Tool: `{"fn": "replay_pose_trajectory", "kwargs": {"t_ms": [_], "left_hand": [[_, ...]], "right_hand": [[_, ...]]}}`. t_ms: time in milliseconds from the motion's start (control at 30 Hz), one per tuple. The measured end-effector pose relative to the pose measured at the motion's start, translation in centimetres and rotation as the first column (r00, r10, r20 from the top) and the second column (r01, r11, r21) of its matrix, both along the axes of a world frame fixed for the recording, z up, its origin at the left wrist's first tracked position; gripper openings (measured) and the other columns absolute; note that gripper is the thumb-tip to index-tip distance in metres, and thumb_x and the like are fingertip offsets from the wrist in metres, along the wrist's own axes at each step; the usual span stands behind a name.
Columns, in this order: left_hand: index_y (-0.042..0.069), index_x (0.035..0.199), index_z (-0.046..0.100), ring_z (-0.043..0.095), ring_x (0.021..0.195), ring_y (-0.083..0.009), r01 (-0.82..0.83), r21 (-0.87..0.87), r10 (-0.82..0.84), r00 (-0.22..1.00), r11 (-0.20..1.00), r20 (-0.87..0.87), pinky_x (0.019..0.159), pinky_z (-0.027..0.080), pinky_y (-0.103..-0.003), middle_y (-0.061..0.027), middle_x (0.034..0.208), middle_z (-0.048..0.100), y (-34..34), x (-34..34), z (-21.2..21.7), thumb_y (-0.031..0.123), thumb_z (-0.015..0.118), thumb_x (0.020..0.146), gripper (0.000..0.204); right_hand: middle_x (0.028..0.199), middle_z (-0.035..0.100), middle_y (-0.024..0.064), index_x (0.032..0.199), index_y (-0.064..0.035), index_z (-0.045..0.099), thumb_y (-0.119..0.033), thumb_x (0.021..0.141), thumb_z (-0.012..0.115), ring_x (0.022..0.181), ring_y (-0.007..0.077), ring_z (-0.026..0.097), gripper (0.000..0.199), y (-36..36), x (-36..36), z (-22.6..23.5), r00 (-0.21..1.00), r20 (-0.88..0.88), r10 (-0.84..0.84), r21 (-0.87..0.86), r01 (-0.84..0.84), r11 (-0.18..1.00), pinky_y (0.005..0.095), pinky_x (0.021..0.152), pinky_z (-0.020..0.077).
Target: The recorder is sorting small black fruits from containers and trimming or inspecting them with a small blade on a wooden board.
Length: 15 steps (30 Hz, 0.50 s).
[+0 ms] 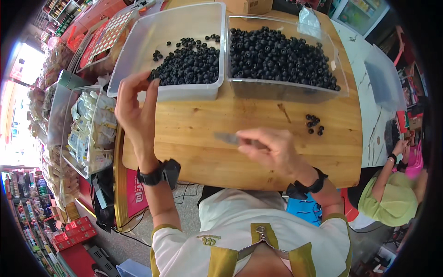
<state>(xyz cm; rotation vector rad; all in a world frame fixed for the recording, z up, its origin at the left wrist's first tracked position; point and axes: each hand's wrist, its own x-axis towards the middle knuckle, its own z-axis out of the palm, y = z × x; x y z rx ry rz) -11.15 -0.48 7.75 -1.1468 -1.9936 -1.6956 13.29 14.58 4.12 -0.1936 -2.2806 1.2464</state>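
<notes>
My left hand is raised over the near left corner of a clear plastic bin; thumb and forefinger pinch a small dark berry. That bin holds a heap of dark round berries at its near right. My right hand rests low over the wooden table and grips a small knife, blade pointing left. A second clear bin to the right is filled with dark berries. Several loose berries lie on the wood right of the knife hand.
A clear container of white wrapped packets stands left of the table. Shelves of goods run along the left. A marble counter lies to the right, where another person in a green top sits. A cardboard box stands at the back.
</notes>
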Motion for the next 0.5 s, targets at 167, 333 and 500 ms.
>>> {"fn": "replay_pose_trajectory", "kwargs": {"t_ms": [167, 333, 500], "left_hand": [[0.004, 0.104, 0.066, 0.060, 0.087, -0.0194, -0.114, -0.242, 0.081, 0.986, 0.964, -0.143, 0.076, 0.048, -0.029, -0.0097, 0.102, 0.063, 2.7, -1.8, -0.9, 0.003, 0.070, 0.081, 0.023], [0.004, 0.105, 0.067, 0.060, 0.095, -0.0189, -0.185, -0.317, 0.127, 0.972, 0.930, -0.195, 0.080, 0.047, -0.030, -0.0078, 0.108, 0.063, 3.0, -1.6, -1.3, 0.009, 0.061, 0.090, 0.017], [0.003, 0.104, 0.067, 0.060, 0.098, -0.0202, -0.186, -0.416, 0.096, 0.969, 0.890, -0.227, 0.081, 0.047, -0.030, -0.0078, 0.107, 0.063, 3.7, -1.6, -1.2, 0.009, 0.052, 0.094, 0.019]], "right_hand": [[0.074, 0.065, 0.0032, 0.110, -0.0066, 0.065, -0.010, 0.078, 0.077, 0.060, 0.0148, 0.064, 0.034, -0.4, -1.7, -1.3, 0.943, -0.161, 0.291, 0.170, -0.264, 0.949, 0.0283, 0.053, 0.0531], [0.072, 0.063, 0.0012, 0.107, -0.0108, 0.067, -0.022, 0.080, 0.076, 0.058, 0.0156, 0.062, 0.031, -0.7, -1.1, -2.7, 0.897, -0.270, 0.350, 0.312, -0.262, 0.913, 0.0271, 0.049, 0.0496], [0.072, 0.061, 0.0008, 0.107, -0.0105, 0.065, -0.022, 0.081, 0.074, 0.058, 0.0174, 0.062, 0.030, -0.8, -1.4, -7.3, 0.869, -0.366, 0.332, 0.226, -0.263, 0.938, 0.0290, 0.049, 0.0493]]}}
